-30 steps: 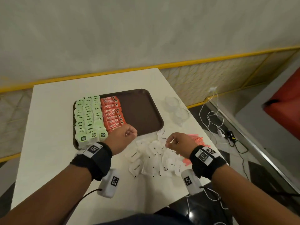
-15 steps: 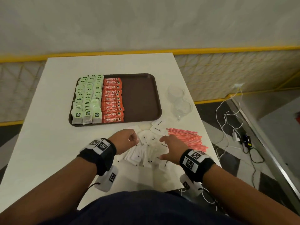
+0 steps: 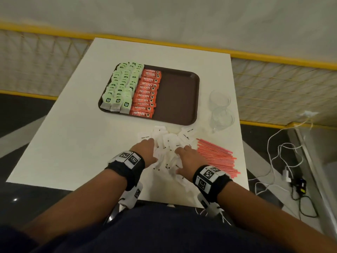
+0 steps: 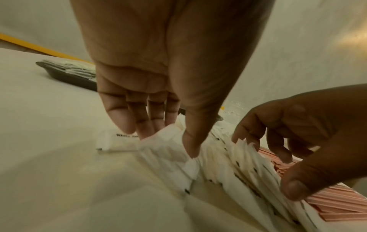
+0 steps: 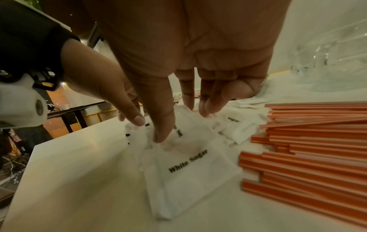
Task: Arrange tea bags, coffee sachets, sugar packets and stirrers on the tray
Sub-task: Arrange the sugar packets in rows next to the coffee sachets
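From the head camera, a brown rectangular tray (image 3: 179, 99) is seen on the white table (image 3: 76, 143). Green tea bags (image 3: 121, 88) fill its left side. Orange Nescafe sachets (image 3: 146, 93) are stacked beside them, long axes running left to right. White paper sugar packets (image 3: 168, 148) are heaped near the table's near edge. Thin orange stirrers (image 3: 216, 156) lie parallel near the right edge.

At the left wrist, the left hand (image 4: 158, 97) is pressed onto the packets, fingers extended.

At the right wrist, the right hand (image 5: 190, 78) is spread over crinkled "White Sugar" packets, fingertips touching, nothing clasped.
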The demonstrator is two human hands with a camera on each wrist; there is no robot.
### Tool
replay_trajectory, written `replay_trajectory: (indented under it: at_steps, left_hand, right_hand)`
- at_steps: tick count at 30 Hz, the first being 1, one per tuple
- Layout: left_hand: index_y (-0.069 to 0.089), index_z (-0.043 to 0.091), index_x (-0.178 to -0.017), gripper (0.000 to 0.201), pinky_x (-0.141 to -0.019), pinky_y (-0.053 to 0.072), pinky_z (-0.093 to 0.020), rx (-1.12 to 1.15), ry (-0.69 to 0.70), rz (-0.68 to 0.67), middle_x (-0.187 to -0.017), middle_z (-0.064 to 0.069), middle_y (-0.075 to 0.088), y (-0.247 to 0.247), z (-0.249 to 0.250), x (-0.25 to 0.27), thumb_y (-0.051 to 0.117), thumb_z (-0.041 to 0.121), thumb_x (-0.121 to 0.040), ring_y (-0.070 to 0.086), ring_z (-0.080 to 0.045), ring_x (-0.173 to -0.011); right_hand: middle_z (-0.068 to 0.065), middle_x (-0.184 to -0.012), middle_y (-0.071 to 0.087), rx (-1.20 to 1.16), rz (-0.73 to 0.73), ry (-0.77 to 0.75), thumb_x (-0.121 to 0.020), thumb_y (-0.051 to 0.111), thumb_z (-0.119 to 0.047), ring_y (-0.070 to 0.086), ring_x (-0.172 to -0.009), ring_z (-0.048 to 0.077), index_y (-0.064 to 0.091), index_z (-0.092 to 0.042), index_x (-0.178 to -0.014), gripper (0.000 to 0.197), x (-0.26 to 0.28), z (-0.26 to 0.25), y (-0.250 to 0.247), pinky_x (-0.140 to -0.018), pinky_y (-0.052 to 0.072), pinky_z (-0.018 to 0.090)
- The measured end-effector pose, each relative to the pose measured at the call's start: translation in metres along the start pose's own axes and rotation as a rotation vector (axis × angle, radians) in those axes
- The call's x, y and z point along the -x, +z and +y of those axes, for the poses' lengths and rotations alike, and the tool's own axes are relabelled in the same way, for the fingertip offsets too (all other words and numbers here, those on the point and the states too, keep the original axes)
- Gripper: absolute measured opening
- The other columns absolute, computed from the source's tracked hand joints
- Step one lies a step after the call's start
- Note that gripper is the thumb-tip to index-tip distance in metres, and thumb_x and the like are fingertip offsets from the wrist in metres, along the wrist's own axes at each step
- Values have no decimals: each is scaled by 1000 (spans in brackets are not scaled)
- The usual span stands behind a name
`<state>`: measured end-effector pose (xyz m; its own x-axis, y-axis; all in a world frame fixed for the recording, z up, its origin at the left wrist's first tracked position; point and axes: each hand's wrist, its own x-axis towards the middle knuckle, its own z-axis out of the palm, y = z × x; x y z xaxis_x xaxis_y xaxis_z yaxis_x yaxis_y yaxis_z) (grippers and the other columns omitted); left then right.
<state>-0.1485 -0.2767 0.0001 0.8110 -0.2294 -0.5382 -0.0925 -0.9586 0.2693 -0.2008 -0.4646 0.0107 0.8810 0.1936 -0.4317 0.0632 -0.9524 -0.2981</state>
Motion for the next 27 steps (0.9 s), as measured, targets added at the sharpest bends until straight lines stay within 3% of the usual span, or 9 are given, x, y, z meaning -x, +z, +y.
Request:
replay_trajectory:
  at_steps: [5, 12, 15, 20, 23, 27]
  left_hand:
    - [47, 14, -130, 47, -89, 47, -34, 62, -43, 49, -125, -6, 59, 9, 1, 5, 66, 30, -90, 58, -25, -111]
    - [58, 6, -111, 26, -75, 42, -30, 196, -38, 82, -110, -9, 62, 12, 3, 11, 57, 21, -90, 55, -25, -91]
    - [60, 4, -112, 26, -71, 44, -30, 329, -58, 94, -108, -12, 64, 13, 1, 13, 55, 19, -90, 61, -28, -88]
    - [44, 2, -127, 35, -71, 39, -30, 447, -128, 124, -110, -12, 58, 11, -2, 17, 49, 20, -97, 54, -25, -85]
    - [41, 2, -130, 39, -75, 38, -30, 510, -147, 175, -116, -17, 59, 5, -8, 18, 49, 21, -98, 55, -31, -96]
    - [43, 8, -125, 32, -84, 54, -42, 727, -130, 212, -115, -12, 58, -9, -14, 19, 48, 22, -97, 61, -30, -98]
  right_hand:
    - [4, -123, 51, 13, -3, 15, -79, 75, -39, 51, -112, 24, 45, -21, -131, 62, -4, 2, 3, -93, 48, 40]
    - [2, -112, 50, -9, -3, 3, -79, 74, -40, 49, -103, 22, 52, -19, -115, 47, -8, 5, 5, -87, 47, 36]
    - [0, -102, 57, -77, 8, 0, -81, 71, -34, 54, -92, 19, 52, -23, -101, 29, -8, 4, 6, -75, 46, 30]
    - [-2, -91, 59, -324, 31, 56, -82, 71, -25, 57, -83, 19, 54, -20, -97, 23, -5, 9, 5, -64, 44, 26]
    - [-4, -92, 59, -445, 65, 53, -81, 73, -25, 56, -83, 16, 56, -19, -97, 24, -6, 15, -4, -64, 41, 25]
    - [-6, -94, 61, -545, 41, 20, -76, 79, -28, 58, -85, 15, 54, -28, -88, 28, -17, 20, -26, -73, 48, 31]
